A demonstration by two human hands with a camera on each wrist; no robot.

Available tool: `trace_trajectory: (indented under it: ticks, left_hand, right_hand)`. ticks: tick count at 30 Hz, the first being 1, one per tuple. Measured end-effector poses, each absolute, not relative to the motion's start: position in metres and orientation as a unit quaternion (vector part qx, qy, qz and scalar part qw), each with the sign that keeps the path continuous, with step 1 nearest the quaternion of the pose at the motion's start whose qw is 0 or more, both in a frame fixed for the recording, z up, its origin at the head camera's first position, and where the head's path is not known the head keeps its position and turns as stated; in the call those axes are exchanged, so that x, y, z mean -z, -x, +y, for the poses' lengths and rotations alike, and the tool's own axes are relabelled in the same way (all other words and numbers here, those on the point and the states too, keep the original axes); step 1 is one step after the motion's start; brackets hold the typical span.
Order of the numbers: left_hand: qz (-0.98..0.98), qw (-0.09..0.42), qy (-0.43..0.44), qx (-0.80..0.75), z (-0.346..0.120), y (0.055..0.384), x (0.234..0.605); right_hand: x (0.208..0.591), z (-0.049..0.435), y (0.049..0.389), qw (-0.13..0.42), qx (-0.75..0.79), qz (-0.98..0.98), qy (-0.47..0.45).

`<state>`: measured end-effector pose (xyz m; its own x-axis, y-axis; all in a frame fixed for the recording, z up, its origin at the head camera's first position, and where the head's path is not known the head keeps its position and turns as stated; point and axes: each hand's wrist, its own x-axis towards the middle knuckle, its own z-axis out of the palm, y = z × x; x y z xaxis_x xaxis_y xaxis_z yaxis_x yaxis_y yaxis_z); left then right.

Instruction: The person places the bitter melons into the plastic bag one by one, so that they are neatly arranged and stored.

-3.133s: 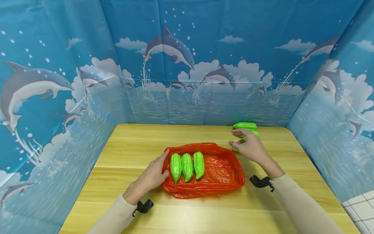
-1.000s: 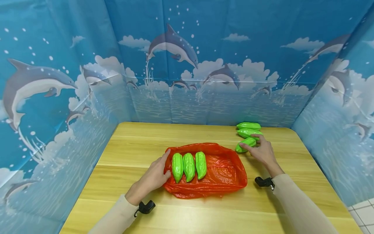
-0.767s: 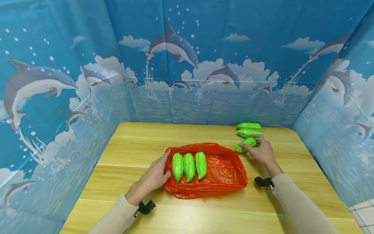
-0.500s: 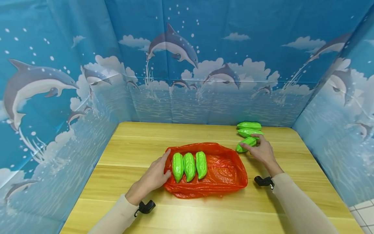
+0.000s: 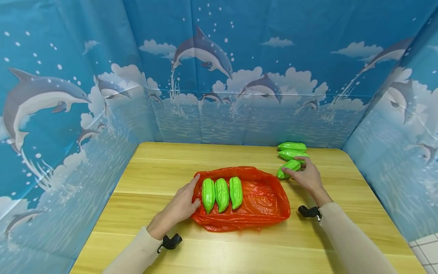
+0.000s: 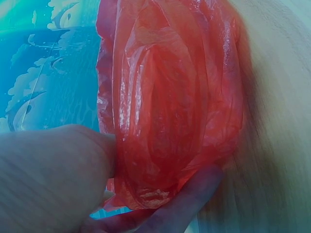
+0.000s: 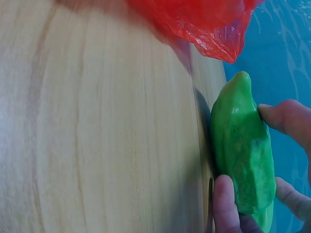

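A red plastic bag (image 5: 261,217), spread wide, lies on the wooden table with three green bitter melons (image 5: 221,195) side by side in its left half. My left hand (image 5: 178,203) holds the bag's left end, its fingers and thumb spread along the side there. In the left wrist view a finger presses the red film (image 6: 158,111) from outside. Beyond the bag's back right corner, my right hand (image 5: 308,179) holds another bitter melon (image 7: 243,145) between thumb and fingertips. This one is slanted, its tip towards the bag. Two more bitter melons (image 5: 292,146) lie just behind it.
The wooden table (image 5: 164,160) reaches back to a blue dolphin-print curtain (image 5: 219,114), which also closes off both sides. Black wrist cameras (image 5: 309,211) sit under both wrists. White floor tiles (image 5: 427,247) show at the lower right.
Since the earliest frame my right hand has moved right and nearer, taken hold of the closest bitter melon and turned it aslant, apart from the other two. My left hand stays at the bag.
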<state>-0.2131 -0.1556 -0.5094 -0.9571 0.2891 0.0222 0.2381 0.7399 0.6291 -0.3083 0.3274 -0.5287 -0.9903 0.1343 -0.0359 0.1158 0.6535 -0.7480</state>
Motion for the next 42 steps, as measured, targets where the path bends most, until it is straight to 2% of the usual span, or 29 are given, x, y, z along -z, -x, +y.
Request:
trace_trajectory:
  ticks: [42]
  left_hand:
    - [0.932,0.044,-0.137,-0.332,-0.1536,0.2127,0.5048]
  right_hand:
    - [0.5207,0.3238,0.31,0.018,-0.428,-0.902,0.061]
